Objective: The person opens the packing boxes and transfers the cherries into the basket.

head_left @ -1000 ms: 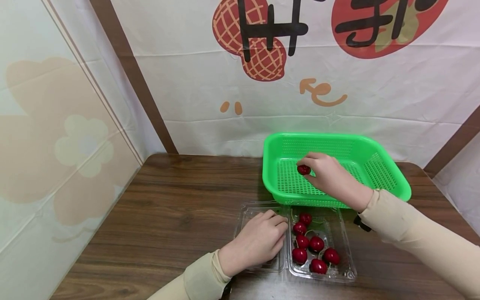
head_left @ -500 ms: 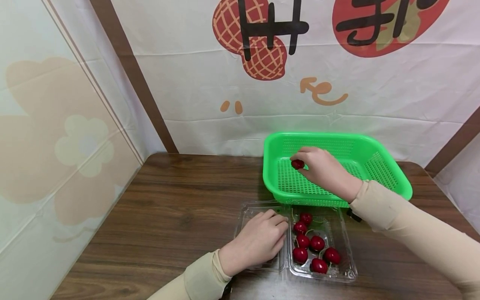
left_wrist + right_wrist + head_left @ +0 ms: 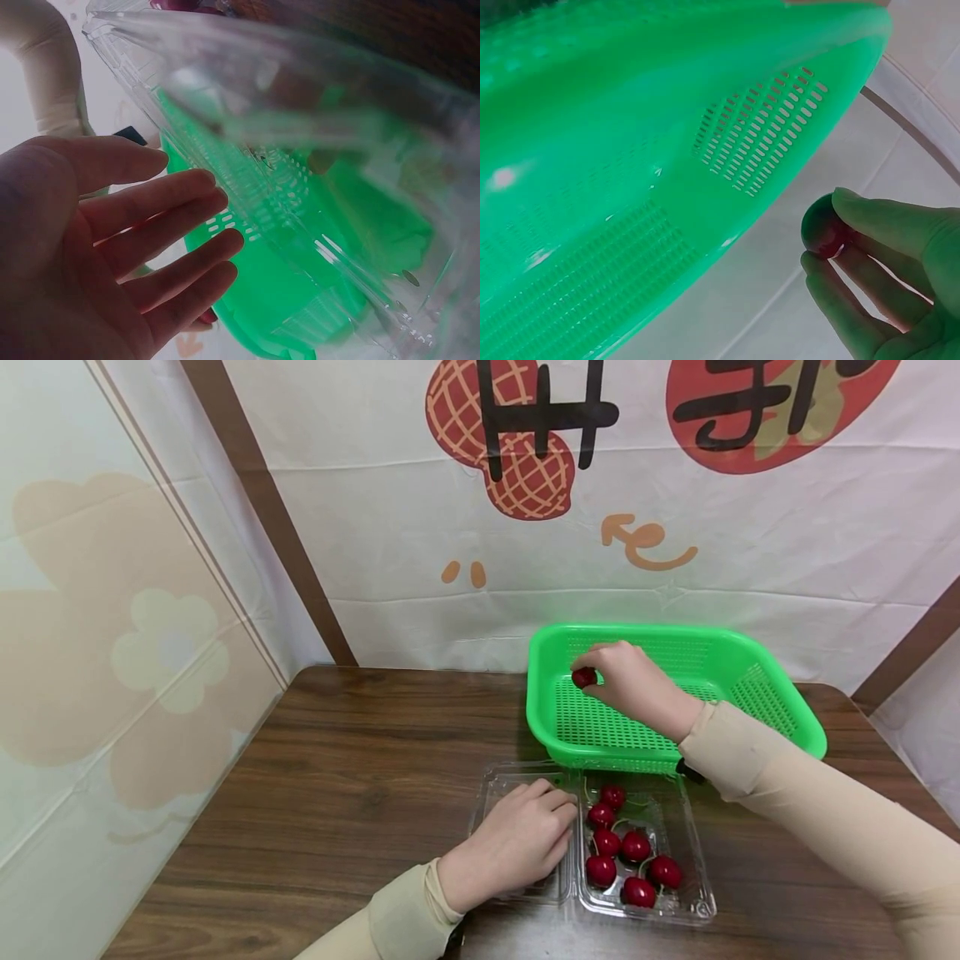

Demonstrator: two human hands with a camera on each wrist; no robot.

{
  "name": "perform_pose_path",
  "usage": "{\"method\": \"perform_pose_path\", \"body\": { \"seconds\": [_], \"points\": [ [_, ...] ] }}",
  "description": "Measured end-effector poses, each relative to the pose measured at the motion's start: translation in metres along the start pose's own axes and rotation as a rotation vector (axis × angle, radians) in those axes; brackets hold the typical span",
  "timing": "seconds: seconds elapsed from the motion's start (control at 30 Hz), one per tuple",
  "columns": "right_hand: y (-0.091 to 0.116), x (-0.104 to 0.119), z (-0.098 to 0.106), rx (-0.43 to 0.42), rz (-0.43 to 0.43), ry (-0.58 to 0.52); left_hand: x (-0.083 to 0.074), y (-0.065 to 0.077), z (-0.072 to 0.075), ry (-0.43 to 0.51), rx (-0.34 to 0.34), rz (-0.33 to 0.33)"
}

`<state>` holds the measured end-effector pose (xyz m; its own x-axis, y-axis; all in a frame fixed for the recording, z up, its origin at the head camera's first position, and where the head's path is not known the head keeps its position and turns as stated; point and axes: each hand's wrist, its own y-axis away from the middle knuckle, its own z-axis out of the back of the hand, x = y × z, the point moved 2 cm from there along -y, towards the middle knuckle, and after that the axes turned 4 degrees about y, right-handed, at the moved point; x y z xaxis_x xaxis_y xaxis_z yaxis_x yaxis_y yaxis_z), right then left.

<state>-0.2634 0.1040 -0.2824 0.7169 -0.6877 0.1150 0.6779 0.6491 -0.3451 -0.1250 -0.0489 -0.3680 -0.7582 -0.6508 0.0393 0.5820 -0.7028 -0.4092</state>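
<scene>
My right hand (image 3: 633,685) pinches a dark red cherry (image 3: 583,677) between thumb and fingertips, over the left part of a green plastic basket (image 3: 806,735). The right wrist view shows that cherry (image 3: 826,226) beside the basket's wall (image 3: 705,195). My left hand (image 3: 513,843) lies over the lid half of a clear plastic clamshell box (image 3: 693,860), fingertips near its fold. Seen from the left wrist, the left fingers (image 3: 157,202) are extended and loosely spread beside the clear plastic. Several cherries (image 3: 636,846) with stems sit in the box's right half.
Both containers stand on a dark wood table (image 3: 322,793), the basket behind the box and close to the back edge. A white printed cloth (image 3: 420,635) hangs behind the table, and another cloth (image 3: 112,693) covers the left side.
My right hand has moved left and slightly away from me over the basket, still pinching the cherry. The left hand and the clamshell box have stayed in place.
</scene>
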Motion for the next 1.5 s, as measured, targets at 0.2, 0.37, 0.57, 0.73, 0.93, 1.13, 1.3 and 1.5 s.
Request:
{"method": "perform_pose_path", "body": {
  "seconds": [0.2, 0.37, 0.57, 0.73, 0.93, 1.13, 1.3, 1.5],
  "points": [
    [-0.010, -0.003, -0.004, 0.019, 0.006, -0.001, 0.000, 0.000, 0.000, 0.005, 0.004, 0.006],
    [-0.017, -0.005, -0.008, 0.051, -0.013, -0.003, 0.001, 0.000, 0.000, 0.010, 0.008, 0.010],
    [-0.025, -0.008, -0.013, 0.091, -0.053, -0.035, 0.001, 0.001, 0.000, 0.006, 0.005, 0.008],
    [-0.035, -0.011, -0.015, 0.105, -0.078, -0.067, 0.001, 0.001, 0.000, -0.005, 0.004, 0.013],
    [-0.041, -0.015, -0.020, 0.125, -0.108, -0.103, 0.000, 0.001, -0.002, -0.010, 0.008, 0.006],
    [-0.045, -0.020, -0.025, 0.144, -0.114, -0.121, 0.000, 0.001, -0.002, -0.007, 0.007, 0.007],
    [-0.050, -0.024, -0.029, 0.195, -0.121, -0.111, 0.000, 0.001, -0.001, -0.007, 0.006, 0.003],
    [-0.054, -0.035, -0.038, 0.232, -0.117, -0.089, 0.000, 0.000, -0.001, -0.004, 0.010, 0.001]
  ]
}}
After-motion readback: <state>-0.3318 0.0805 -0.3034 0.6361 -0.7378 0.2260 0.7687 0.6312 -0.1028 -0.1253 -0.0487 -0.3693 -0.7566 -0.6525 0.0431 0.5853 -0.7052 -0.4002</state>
